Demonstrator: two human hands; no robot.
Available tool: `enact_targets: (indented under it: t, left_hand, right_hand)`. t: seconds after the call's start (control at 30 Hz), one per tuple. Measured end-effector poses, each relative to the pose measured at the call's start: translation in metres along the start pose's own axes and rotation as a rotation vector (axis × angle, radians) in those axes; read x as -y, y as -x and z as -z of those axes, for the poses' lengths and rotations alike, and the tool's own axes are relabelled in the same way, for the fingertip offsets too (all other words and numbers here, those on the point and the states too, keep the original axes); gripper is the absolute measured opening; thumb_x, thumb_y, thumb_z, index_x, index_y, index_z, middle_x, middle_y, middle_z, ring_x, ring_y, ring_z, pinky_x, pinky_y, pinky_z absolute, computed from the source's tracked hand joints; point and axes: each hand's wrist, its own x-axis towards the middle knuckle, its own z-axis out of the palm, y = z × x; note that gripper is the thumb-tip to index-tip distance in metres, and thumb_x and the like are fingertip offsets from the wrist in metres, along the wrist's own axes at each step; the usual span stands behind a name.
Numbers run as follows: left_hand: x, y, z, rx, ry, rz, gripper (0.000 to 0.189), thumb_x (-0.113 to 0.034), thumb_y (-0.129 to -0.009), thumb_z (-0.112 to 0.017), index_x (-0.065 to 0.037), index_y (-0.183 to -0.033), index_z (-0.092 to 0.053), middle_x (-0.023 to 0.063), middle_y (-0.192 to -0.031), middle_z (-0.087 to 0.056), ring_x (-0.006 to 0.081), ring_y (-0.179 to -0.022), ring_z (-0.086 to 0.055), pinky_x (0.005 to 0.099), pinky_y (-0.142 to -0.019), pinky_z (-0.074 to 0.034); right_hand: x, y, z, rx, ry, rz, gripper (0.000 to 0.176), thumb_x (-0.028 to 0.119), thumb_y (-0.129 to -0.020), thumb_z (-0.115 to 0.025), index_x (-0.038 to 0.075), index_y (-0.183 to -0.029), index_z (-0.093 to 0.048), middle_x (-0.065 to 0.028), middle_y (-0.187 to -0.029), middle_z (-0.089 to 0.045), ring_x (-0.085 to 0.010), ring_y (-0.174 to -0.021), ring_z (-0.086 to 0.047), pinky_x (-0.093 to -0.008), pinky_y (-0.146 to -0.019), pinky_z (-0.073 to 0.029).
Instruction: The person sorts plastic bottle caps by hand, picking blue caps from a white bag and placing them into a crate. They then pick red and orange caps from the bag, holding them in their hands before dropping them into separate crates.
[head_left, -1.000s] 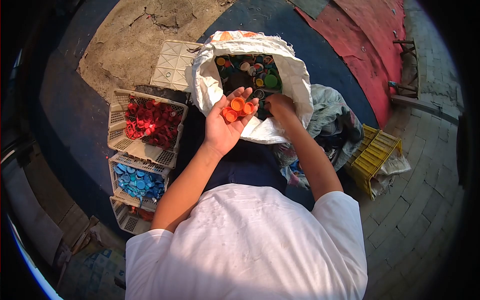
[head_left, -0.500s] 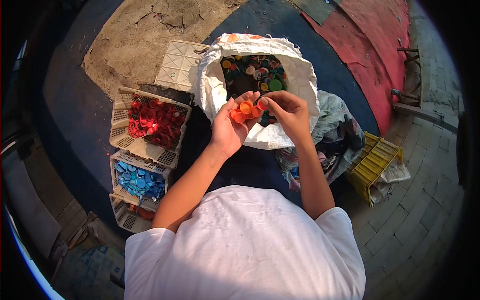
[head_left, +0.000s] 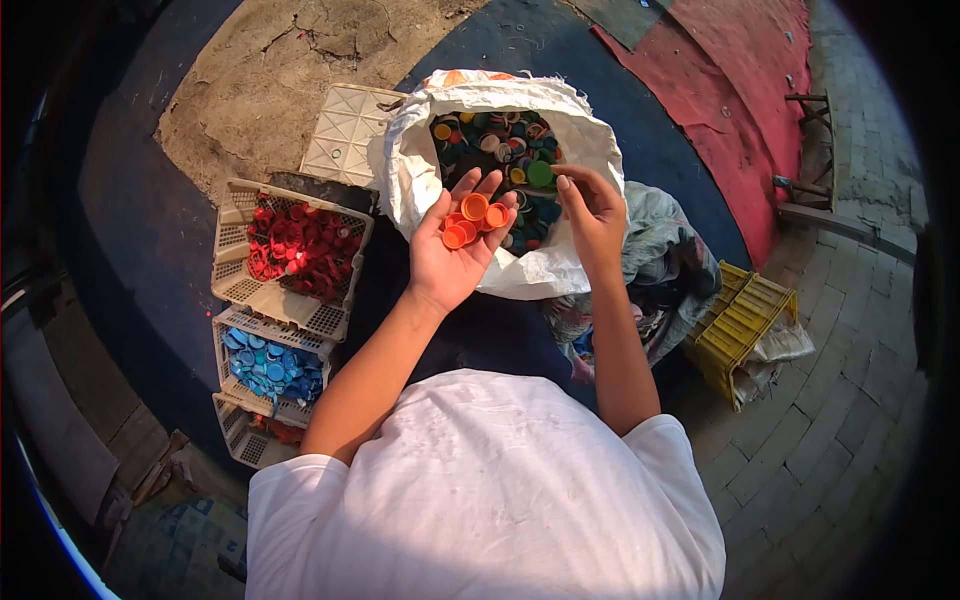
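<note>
Shirt: your white shirt [head_left: 490, 480] fills the nearest part of the view, with both bare arms reaching forward from it.
Nearest crate: a pale slatted crate [head_left: 245, 445] at your lower left; you can see only a few reddish pieces in it, too dim to tell apart.
Blue crate: the next pale crate [head_left: 265, 330] along, touching the first, holds blue caps [head_left: 270, 365].
Red crate: a third pale crate [head_left: 285, 300], just beyond the blue one, is filled with red caps [head_left: 300, 245].
Left hand: your left hand [head_left: 450, 255] is palm up with the fingers spread wide, over the sack's near edge.
Orange caps: a small heap of orange caps [head_left: 472, 215] lies on your left palm near the fingers, most with the hollow side up.
Right hand: your right hand [head_left: 595, 215] hovers just right of the left one, fingers loosely stretched toward the sack's mouth; nothing shows in it.
Sack: a white woven sack [head_left: 530, 275] stands open before you, its rim rolled down.
Sack contents: mixed caps [head_left: 500, 145] in green, orange, red and dark colours.
Cloth: a grey crumpled cloth [head_left: 665, 235] lies against the sack's right side.
Yellow crate: a yellow crate [head_left: 745, 315] lies tilted to your right, well apart from the sack.
Panel: a pale lattice panel [head_left: 345, 130] lies flat beyond the red crate, touching the sack's left side.
Far ground: a red mat [head_left: 740, 90] at upper right, brick paving [head_left: 820, 430] along the right.
</note>
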Motion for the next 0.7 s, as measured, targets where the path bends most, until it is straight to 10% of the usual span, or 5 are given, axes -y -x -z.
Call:
enact_targets:
  t: [0.3,0.7]
  left_hand:
    - [0.002,0.001,0.003,0.003,-0.024,0.014,0.044,-0.033,-0.109,-0.042,-0.004,-0.141,-0.051,0.0158,-0.146,-0.052,0.0369,-0.132,-0.053,0.0470,-0.114,-0.045]
    - [0.001,0.002,0.002,-0.011,-0.035,0.002,0.043,-0.032,-0.109,-0.040,-0.004,-0.140,-0.052,0.0162,-0.145,-0.053,0.0367,-0.131,-0.053,0.0461,-0.114,-0.046]
  right_hand:
    - [-0.133,-0.018,0.017,0.721,1.449,-0.018,0.014,0.008,-0.079,-0.069,0.005,-0.091,-0.075,-0.0149,-0.092,-0.075,-0.0328,-0.088,-0.074,-0.0436,-0.073,-0.058]
    - [-0.145,-0.007,0.012,0.746,1.637,-0.003,0.013,0.008,-0.082,-0.065,0.009,-0.086,-0.077,-0.0112,-0.090,-0.076,-0.0294,-0.090,-0.075,-0.0420,-0.074,-0.060]
